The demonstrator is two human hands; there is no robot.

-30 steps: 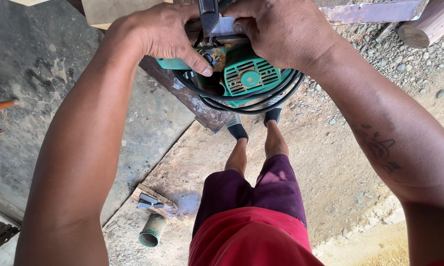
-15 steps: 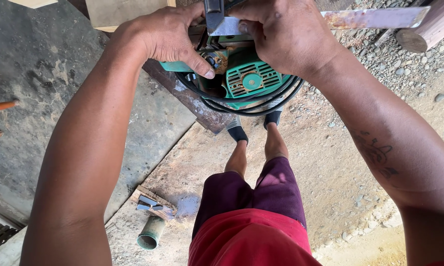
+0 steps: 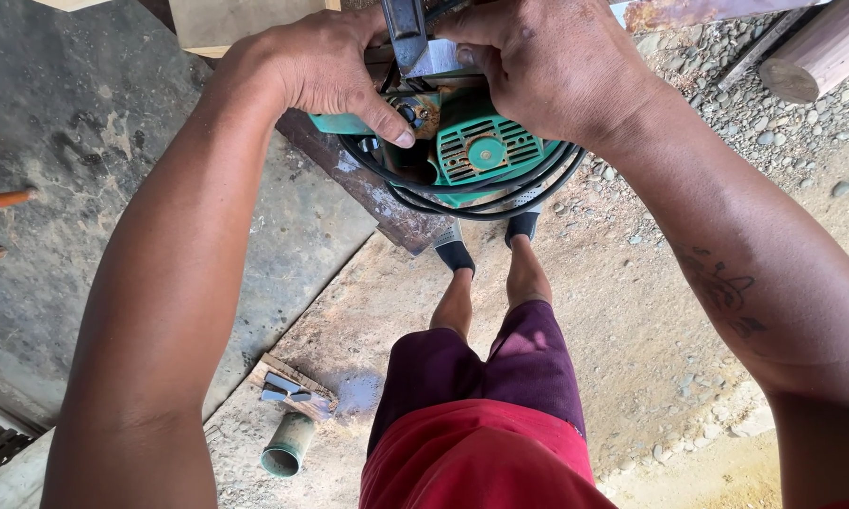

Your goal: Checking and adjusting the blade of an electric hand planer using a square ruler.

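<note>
Ground point(image 3: 632, 311): packed sandy dirt, gravel at upper right; smooth grey concrete at left.
Power tool point(image 3: 481, 151): top centre of frame; green ribbed plastic housing, round vent grille, black cord point(image 3: 500, 203) looped beneath.
Left hand point(image 3: 326, 66): closed on the tool's left side, thumb pressing down.
Right hand point(image 3: 547, 61): wrapped over the tool's top.
Pipe stub point(image 3: 288, 448): lower left, green cylinder, hollow.

Two hands, one green power tool

One left hand point(image 3: 326, 66), one right hand point(image 3: 547, 66), one green power tool point(image 3: 476, 151), one coiled black cable point(image 3: 481, 203), one pipe piece point(image 3: 288, 446) lower left, two orange handles point(image 3: 0, 200) at left.
</note>
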